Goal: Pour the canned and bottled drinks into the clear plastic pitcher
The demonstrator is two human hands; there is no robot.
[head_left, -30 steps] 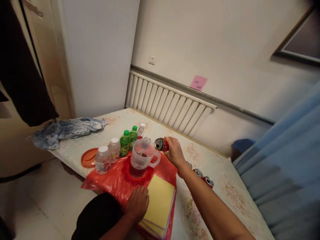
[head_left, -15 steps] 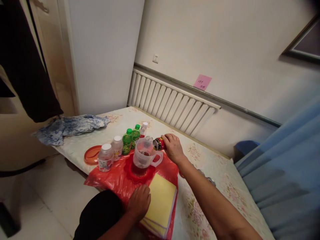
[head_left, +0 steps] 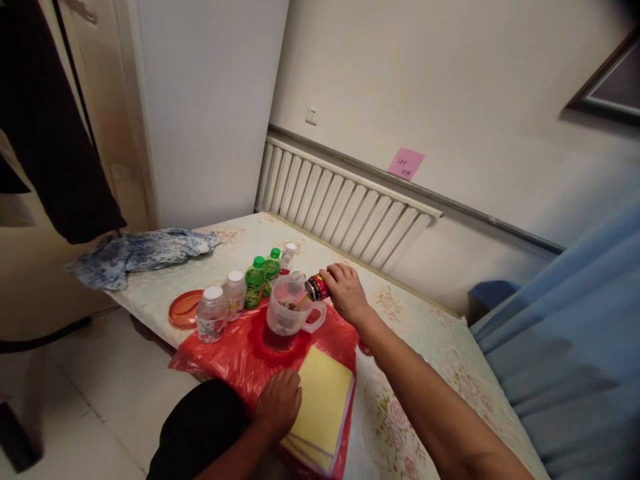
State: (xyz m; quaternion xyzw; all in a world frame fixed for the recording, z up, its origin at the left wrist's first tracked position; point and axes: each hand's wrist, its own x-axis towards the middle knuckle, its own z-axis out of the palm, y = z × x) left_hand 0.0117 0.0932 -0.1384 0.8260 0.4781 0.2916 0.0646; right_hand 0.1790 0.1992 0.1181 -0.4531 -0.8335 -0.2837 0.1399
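My right hand (head_left: 345, 291) is closed round a red and black drink can (head_left: 317, 287), tilted with its mouth over a clear plastic measuring jug (head_left: 285, 320). A yellowish-brown stream runs from the can into the jug, where dark, bubbly liquid shows. The jug stands on a red scalloped dish (head_left: 295, 350). My left hand (head_left: 280, 400) rests low on a red plastic sheet (head_left: 225, 363), fingers curled with nothing visible in them, against the left edge of a stack of yellow paper (head_left: 323, 403).
Left of the jug stand green bottles (head_left: 255, 283) and clear jars with white lids (head_left: 211, 317). An orange lid (head_left: 184, 310) lies farther left, a blue-patterned cloth (head_left: 150, 253) beyond. A radiator (head_left: 340, 203) runs along the wall; a blue curtain (head_left: 575, 347) hangs at right.
The can has tipped further down over the jug, and the stream of liquid is now plain to see. My left hand has stayed in place.
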